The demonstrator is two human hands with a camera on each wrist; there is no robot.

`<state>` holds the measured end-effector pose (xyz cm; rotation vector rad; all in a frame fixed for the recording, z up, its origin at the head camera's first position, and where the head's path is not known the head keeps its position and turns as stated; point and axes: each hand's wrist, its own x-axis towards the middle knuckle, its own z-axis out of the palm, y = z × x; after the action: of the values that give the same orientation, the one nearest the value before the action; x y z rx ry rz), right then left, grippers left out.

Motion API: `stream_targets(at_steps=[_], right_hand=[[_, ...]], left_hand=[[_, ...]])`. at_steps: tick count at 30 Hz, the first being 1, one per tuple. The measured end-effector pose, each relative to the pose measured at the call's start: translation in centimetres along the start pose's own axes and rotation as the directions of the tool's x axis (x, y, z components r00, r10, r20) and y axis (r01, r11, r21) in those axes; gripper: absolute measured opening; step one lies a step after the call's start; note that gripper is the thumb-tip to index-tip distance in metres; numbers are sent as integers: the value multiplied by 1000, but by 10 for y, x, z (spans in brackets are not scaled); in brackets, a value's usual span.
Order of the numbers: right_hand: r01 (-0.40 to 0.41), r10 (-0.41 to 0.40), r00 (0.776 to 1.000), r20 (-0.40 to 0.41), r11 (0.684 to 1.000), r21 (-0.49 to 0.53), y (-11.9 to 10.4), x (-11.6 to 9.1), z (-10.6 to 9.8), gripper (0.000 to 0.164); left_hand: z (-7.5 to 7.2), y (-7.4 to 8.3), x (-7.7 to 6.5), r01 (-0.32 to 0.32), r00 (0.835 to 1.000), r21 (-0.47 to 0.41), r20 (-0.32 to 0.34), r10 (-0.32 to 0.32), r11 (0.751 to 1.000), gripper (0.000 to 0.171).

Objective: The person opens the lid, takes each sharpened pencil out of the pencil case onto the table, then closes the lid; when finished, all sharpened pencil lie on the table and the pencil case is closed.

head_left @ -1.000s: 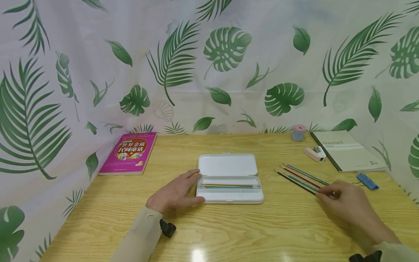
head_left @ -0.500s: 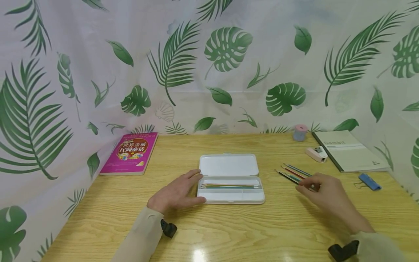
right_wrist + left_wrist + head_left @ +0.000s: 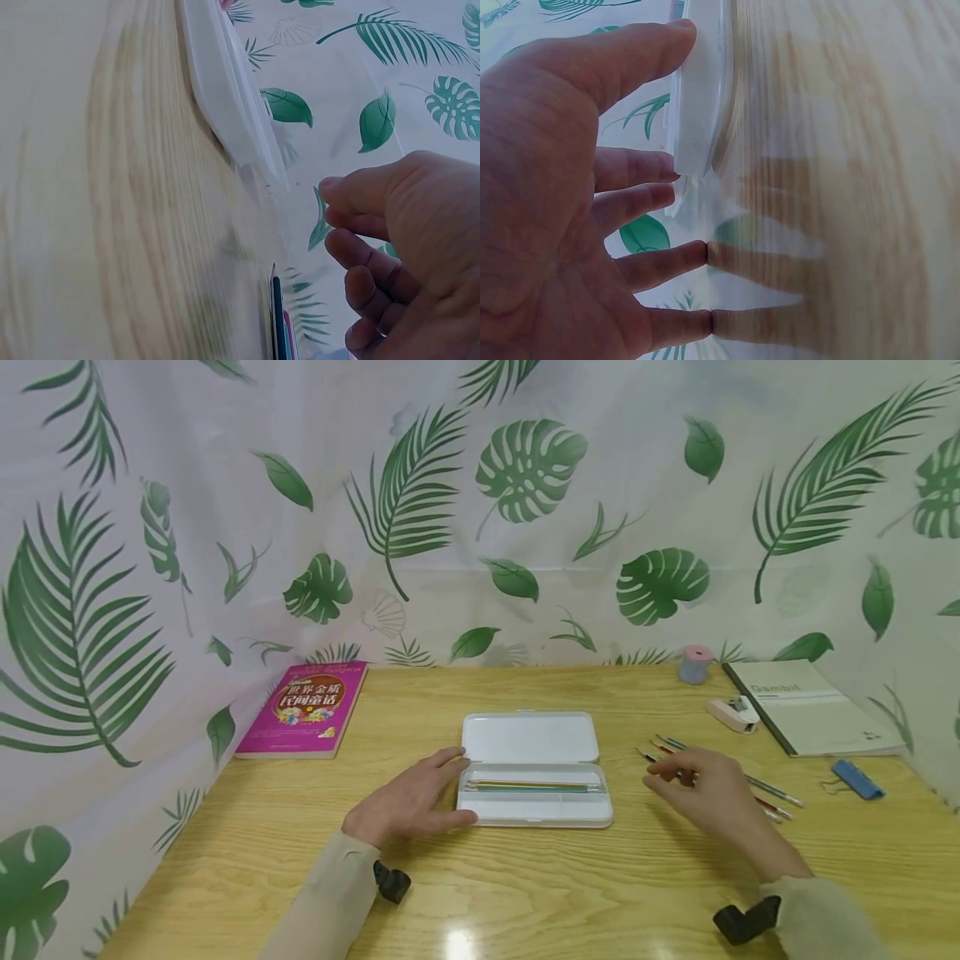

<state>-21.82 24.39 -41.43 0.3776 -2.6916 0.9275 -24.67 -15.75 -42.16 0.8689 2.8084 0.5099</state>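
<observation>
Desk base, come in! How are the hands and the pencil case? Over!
Left hand at open pencil case, pencils inside. Right hand over loose pencils, nothing seen in its grasp. No obstacle seen between loose pencils and pencil case.

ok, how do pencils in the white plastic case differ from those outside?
Yellow and teal cased pencils run lengthwise in the case; dark, red and blue loose pencils slant across the wooden table. The right hand partly hides the loose pencils, not the cased pencils. Both are slim.
</observation>
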Motion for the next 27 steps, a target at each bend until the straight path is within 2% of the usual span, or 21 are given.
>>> stream_targets(at_steps=[5,13,20,23,27], right_hand=[[-8,6,999,50,1000,23,-7,6,8,16],[94,-97,993,62,994,55,-18,17,28,11],[113,-122,988,97,989,96,-26,25,43,12],[167,-180,979,100,979,120,-28,27,49,15],[289,-299,950,86,951,107,-29,31,58,17]], left_hand=[[0,-1,0,3,1000,-7,-1,-3,1000,84],[0,-1,1,15,1000,-6,7,-15,1000,84],[1,-3,1,14,1000,-11,5,-14,1000,84],[1,-2,1,7,1000,-9,0,-7,1000,84],[0,-2,0,14,1000,-9,3,-14,1000,83]])
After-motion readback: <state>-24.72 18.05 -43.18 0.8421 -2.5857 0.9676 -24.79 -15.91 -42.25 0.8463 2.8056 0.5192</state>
